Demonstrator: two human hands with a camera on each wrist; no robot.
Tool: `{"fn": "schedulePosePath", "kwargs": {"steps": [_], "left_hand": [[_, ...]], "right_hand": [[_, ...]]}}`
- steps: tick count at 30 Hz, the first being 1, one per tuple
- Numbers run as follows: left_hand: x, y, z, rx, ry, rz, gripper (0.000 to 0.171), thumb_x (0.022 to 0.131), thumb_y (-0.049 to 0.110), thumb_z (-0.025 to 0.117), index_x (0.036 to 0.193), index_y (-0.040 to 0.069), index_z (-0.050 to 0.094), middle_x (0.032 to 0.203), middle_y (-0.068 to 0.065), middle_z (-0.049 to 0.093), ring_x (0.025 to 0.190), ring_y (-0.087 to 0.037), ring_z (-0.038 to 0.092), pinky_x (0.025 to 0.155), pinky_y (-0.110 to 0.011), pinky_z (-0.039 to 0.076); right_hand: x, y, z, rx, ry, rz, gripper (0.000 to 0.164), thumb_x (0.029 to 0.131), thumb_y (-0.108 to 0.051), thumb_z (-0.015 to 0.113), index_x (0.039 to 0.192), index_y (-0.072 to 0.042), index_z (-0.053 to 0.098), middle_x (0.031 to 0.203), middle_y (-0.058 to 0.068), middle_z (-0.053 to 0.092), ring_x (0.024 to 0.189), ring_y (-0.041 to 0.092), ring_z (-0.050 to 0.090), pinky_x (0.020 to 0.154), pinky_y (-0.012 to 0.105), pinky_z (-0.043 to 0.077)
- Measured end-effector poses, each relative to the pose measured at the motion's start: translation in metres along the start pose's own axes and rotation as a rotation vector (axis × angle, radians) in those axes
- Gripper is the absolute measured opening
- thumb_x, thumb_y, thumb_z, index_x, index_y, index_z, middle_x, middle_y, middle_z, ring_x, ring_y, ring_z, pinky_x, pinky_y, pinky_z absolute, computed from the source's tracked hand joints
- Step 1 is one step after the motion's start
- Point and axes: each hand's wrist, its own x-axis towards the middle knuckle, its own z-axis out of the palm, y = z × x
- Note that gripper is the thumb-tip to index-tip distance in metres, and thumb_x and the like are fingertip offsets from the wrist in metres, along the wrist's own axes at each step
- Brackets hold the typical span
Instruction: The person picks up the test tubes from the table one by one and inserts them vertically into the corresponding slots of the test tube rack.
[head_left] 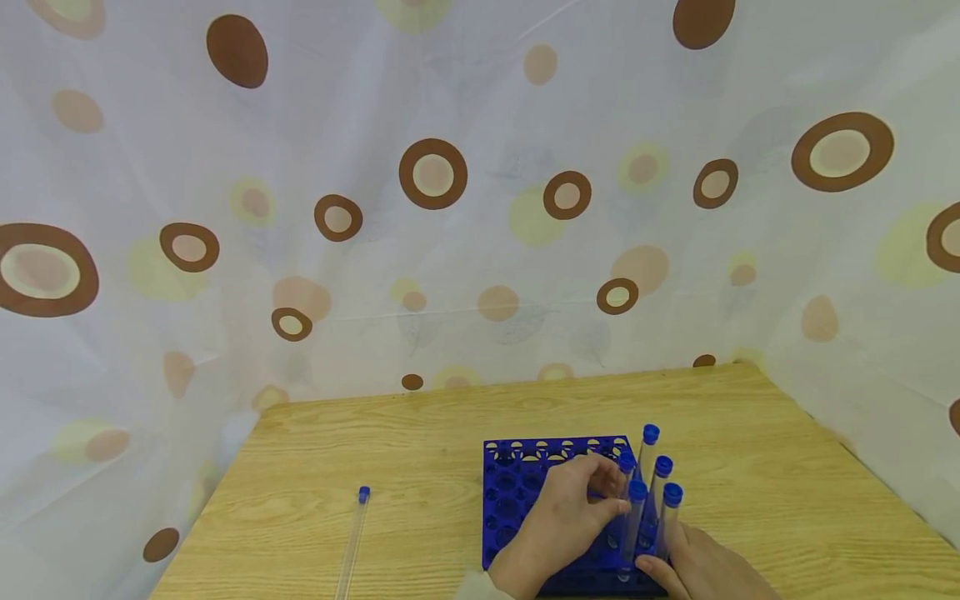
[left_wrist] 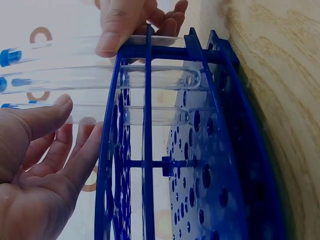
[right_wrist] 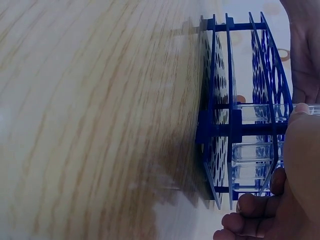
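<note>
A blue test tube rack (head_left: 504,483) stands on the table, with several clear, blue-capped test tubes upright at its right end. Thumb and fingers of my left hand (head_left: 558,512) pinch one test tube (head_left: 624,487) there; in the left wrist view this hand (left_wrist: 42,165) is beside the rack's upper plate. My right hand (head_left: 708,562) grips the rack's right front corner, its thumb near the front test tubes (head_left: 630,529). In the right wrist view its fingers (right_wrist: 255,205) curl along the rack's side. Tube bottoms (left_wrist: 182,117) show between the rack's plates.
One more blue-capped test tube (head_left: 352,542) lies on the wooden table (head_left: 420,467), left of the rack. A patterned curtain (head_left: 480,250) hangs behind the table and along both sides.
</note>
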Motion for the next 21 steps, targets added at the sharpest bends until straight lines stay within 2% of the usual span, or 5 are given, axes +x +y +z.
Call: {"fn": "schedulePosePath", "kwargs": {"steps": [10,13,21], "left_hand": [[-0.0018,0.0001,0.0049,-0.063,0.005,-0.047,0.019,0.087,0.005,0.074,0.099,0.017,0.065,0.089,0.012,0.064,0.08,0.007,0.058,0.072,-0.013,0.052],[-0.0033,-0.0014,0.0061,-0.085,0.006,-0.04,0.019,0.087,0.004,0.073,0.099,0.016,0.065,0.09,0.011,0.064,0.08,0.007,0.059,0.072,-0.013,0.052],[-0.006,-0.007,0.0098,-0.132,-0.004,-0.044,0.022,0.087,0.0,0.072,0.102,0.014,0.063,0.093,0.011,0.063,0.083,0.007,0.06,0.073,-0.012,0.052]], "right_hand": [[0.0005,0.0,0.0013,-0.036,0.02,-0.011,0.071,0.104,-0.045,0.043,0.152,0.003,0.022,0.134,0.016,0.061,0.11,0.033,0.067,0.084,0.048,0.057],[0.0005,0.0,0.0015,-0.056,0.032,-0.014,0.071,0.104,-0.045,0.043,0.152,0.003,0.022,0.133,0.015,0.062,0.109,0.032,0.068,0.083,0.047,0.057],[-0.0003,-0.0005,0.0009,-0.031,0.017,0.024,0.074,0.103,-0.047,0.045,0.152,0.003,0.023,0.133,0.018,0.061,0.111,0.035,0.066,0.087,0.053,0.055]]}}
